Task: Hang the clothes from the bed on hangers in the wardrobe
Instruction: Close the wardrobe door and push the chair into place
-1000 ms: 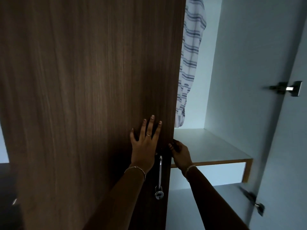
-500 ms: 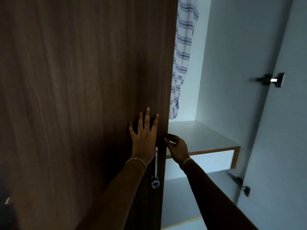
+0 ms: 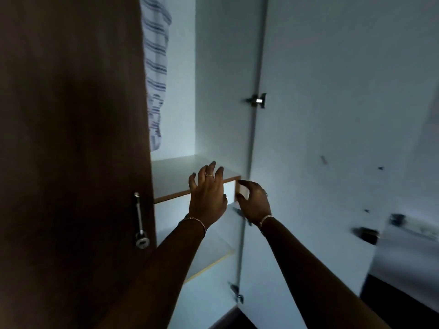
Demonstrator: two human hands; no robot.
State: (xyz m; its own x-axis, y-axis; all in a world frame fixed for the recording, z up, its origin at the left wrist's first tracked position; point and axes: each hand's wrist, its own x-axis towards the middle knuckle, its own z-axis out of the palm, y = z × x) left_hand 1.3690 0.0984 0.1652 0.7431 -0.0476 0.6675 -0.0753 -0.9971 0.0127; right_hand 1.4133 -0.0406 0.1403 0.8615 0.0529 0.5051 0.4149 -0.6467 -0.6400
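Two empty hands, left hand (image 3: 207, 193) spread wide, right hand (image 3: 255, 201) loosely curled, at the wardrobe shelf (image 3: 180, 169); striped garment (image 3: 155, 79) hung; next move likely fetches another from the bed.

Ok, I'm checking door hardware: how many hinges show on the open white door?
3. The upper hinge sits high on the white door; the middle hinge is partly behind the right hand; the lower hinge is near the floor. Others may be hidden.

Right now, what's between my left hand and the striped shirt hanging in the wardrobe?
Only the bare white shelf lies between the left hand and the striped shirt; the head view shows it.
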